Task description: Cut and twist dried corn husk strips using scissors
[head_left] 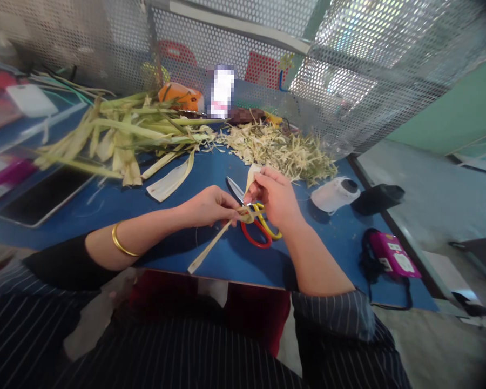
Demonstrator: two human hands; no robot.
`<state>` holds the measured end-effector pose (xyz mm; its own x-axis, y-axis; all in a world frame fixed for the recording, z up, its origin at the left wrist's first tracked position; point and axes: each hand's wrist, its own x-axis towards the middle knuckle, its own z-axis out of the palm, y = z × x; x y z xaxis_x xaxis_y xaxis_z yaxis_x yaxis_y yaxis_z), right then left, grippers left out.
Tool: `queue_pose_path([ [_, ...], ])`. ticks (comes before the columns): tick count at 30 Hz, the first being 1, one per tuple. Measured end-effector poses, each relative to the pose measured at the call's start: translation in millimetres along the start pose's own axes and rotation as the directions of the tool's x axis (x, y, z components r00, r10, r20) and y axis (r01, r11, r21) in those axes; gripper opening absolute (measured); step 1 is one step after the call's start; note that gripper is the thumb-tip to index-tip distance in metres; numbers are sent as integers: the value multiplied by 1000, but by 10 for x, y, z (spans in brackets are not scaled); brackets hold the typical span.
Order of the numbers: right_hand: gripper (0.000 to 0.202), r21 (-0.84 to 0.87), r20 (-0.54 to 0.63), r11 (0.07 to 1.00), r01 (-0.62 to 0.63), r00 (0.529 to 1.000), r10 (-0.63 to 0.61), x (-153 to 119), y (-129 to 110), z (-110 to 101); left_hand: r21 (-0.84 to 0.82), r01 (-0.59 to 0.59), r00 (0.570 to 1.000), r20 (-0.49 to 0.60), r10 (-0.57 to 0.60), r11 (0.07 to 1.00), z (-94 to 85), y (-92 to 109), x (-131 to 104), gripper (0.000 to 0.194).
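Between my two hands is a pale, dry plant leaf strip [210,249], folded or knotted where the fingers meet. My left hand [213,207] pinches it, and its long end hangs toward the table's front edge. My right hand [277,194] is closed on the other part of the strip; a wider pale piece [252,174] sticks up beyond its fingers. Just beneath the hands lie scissors [256,237] with one red and one yellow handle loop, blades pointing away and partly hidden. A single broad leaf piece [170,181] rests on the blue table [178,248] to the left.
Long green-yellow leaves [133,129] are heaped at the back left, beside a pile of trimmed scraps [279,146]. White [330,195] and black [376,199] thread spools and a magenta box [393,254] stand right. A dark phone-like slab [44,195] lies left. Perforated metal mesh [227,32] closes the back.
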<state>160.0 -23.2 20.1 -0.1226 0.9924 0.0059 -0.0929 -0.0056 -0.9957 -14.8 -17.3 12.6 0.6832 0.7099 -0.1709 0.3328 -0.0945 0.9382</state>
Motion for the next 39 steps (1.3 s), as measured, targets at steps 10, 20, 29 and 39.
queue_pose_path([
  [10,22,-48,-94,986,158,982,-162,31,97,31,8,-1,989,149,0,1000,-11,-30,0,18],
  [20,19,-87,-141,961,261,952,-271,29,152,77,-36,38,978,207,-30,999,-59,-27,-1,18],
  [29,18,-222,-21,927,304,949,-316,25,114,52,-138,114,993,-14,-117,984,-32,12,3,26],
  [39,15,-825,415,225,518,826,-381,87,8,-158,-369,25,940,-309,-148,929,-210,-8,45,30],
])
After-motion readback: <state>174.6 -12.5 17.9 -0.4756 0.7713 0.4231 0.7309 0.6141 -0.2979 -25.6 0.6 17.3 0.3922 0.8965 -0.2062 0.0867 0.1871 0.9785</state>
